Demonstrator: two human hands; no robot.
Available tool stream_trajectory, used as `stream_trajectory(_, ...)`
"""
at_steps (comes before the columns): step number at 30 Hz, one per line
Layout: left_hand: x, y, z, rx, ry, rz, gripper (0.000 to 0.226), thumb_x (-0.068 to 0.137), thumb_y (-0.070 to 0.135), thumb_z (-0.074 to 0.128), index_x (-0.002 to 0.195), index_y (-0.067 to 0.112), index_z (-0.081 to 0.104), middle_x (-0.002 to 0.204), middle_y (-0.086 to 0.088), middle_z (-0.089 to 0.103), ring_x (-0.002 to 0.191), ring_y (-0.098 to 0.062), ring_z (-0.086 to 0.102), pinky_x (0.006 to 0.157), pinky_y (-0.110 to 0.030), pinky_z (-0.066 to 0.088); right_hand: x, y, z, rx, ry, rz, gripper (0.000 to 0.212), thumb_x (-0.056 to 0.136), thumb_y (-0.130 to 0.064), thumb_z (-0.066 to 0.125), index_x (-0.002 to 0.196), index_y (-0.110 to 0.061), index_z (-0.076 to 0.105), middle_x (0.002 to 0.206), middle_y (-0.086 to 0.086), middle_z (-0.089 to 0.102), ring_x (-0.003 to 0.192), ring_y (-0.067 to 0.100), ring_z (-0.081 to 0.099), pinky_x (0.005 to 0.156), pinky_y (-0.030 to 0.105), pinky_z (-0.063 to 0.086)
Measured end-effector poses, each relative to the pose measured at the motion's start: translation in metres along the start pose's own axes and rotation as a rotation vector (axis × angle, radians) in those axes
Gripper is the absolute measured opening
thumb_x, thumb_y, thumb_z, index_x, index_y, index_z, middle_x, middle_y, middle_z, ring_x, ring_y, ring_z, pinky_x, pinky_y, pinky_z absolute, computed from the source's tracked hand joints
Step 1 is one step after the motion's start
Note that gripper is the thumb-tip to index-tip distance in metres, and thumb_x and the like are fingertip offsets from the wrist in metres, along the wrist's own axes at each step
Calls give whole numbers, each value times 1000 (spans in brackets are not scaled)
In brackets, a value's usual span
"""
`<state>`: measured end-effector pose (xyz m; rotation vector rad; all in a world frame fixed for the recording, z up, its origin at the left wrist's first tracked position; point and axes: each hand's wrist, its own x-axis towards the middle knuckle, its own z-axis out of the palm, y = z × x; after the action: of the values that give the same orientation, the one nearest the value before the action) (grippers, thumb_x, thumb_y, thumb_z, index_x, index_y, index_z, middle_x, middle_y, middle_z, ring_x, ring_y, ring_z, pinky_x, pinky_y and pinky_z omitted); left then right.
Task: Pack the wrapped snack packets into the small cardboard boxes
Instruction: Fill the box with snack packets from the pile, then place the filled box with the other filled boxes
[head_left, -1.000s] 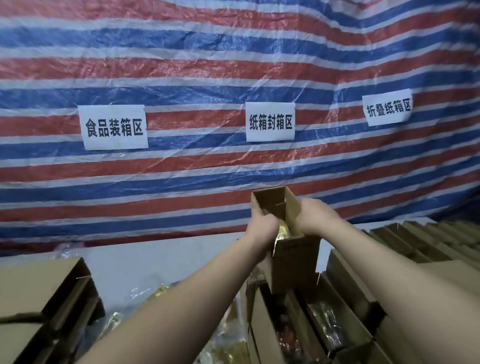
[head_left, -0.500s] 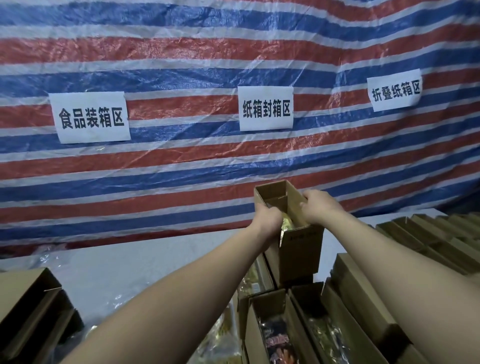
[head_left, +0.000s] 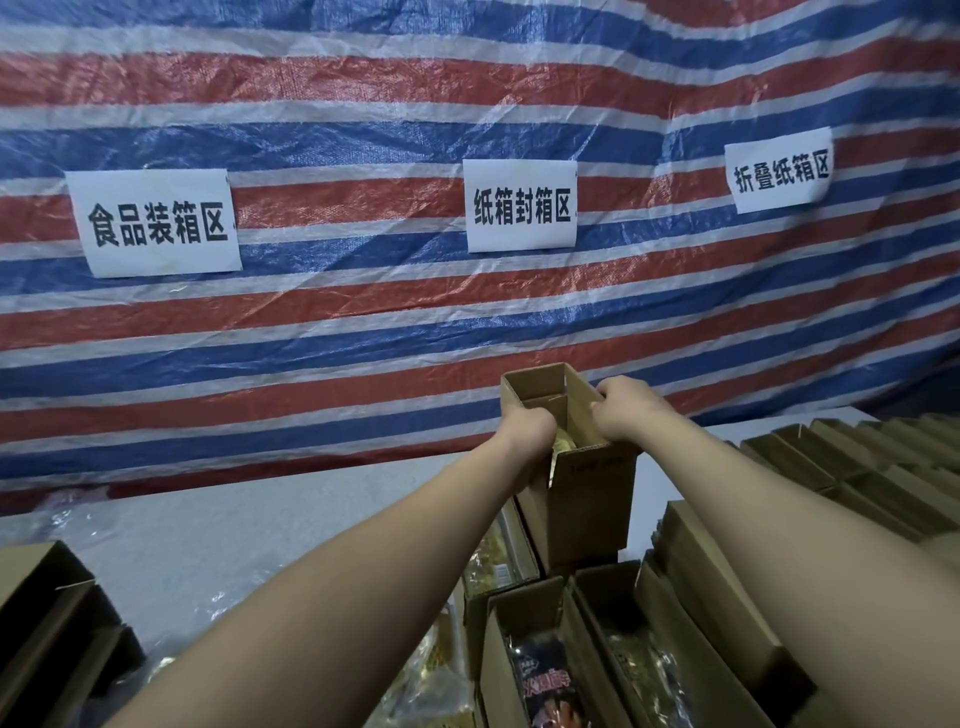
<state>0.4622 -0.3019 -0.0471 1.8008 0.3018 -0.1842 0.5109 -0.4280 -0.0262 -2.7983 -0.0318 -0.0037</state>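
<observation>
A small open cardboard box (head_left: 587, 493) is held up in front of me, its far flap standing upright. My left hand (head_left: 527, 431) grips its left rim, and my right hand (head_left: 623, 410) grips the right rim with its fingers curled over the edge. A gold wrapped snack packet (head_left: 562, 447) shows inside the box between my hands. Below stand open boxes with packets in them, one holding a dark packet with red print (head_left: 545, 686).
Folded cardboard boxes (head_left: 852, 467) lie stacked at the right. More boxes (head_left: 47, 623) stand at the lower left. Loose gold packets in clear plastic (head_left: 431, 670) lie on the grey table (head_left: 234, 535). A striped tarpaulin with three paper signs hangs behind.
The camera has tilted up slightly and the box sits a little lower in view. Both hands keep their grip on its rim.
</observation>
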Motion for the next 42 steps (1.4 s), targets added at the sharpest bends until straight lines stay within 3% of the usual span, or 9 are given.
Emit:
stream_trajectory(6,2,3,1,-4,11,3,43,103,25,41,145,20,35,90,0,57,73,-13,55,34,-14,39,3,1,-1,11,-6,18,21,99,-21,52,116,-13,61,98,9,61,82,23,64,77,35,59)
stream_trajectory(11,4,3,6,-62,62,8,48,100,10,36,147,4,33,128,-21,56,111,-38,59,80,-40,51,5,2,0,11,-10,14,21,99,-21,52,117,-13,60,102,10,62,84,24,64,73,34,57)
stream_trajectory(16,2,2,4,-101,31,-26,50,99,19,35,149,18,25,86,0,45,72,-14,45,51,-27,36,8,5,0,30,-35,28,27,100,-32,48,112,-11,59,95,8,61,78,22,61,59,29,50)
stream_trajectory(22,5,-4,-2,-112,66,-75,68,100,46,34,155,11,15,151,-13,38,134,-34,41,95,-41,36,9,7,-4,48,-30,36,35,97,-47,50,100,-13,58,86,6,60,74,20,62,54,27,49)
stream_trajectory(27,-2,-14,-16,-88,55,-69,71,100,60,23,158,20,13,164,-8,17,146,-37,25,114,-56,27,8,7,-6,9,9,32,36,99,-48,47,96,-14,56,83,5,59,69,18,60,53,24,46)
stream_trajectory(32,-26,-25,-61,-18,181,-6,65,103,52,24,154,12,23,156,-11,32,139,-34,36,114,-51,32,-19,-15,-24,-78,267,-73,30,100,-44,45,97,-15,53,93,3,62,81,22,62,77,40,58)
stream_trajectory(36,-68,-41,-104,64,225,104,41,103,39,34,127,11,49,120,-8,56,109,-24,55,97,-42,46,-62,-56,-28,-75,505,-392,19,100,-31,48,87,-19,57,78,-3,57,72,15,59,65,34,56)
stream_trajectory(39,-109,-60,-136,136,307,196,29,101,33,39,107,12,58,98,-3,61,91,-19,58,81,-37,48,-105,-99,-16,66,449,-543,27,99,-28,48,72,-27,46,69,-8,52,62,8,52,50,25,37)
stream_trajectory(42,-154,-81,-167,174,361,235,30,101,33,41,103,10,62,99,-4,65,94,-21,62,87,-40,50,-151,-140,3,293,306,-578,21,98,-33,51,79,-28,58,73,-12,60,65,8,58,52,28,46)
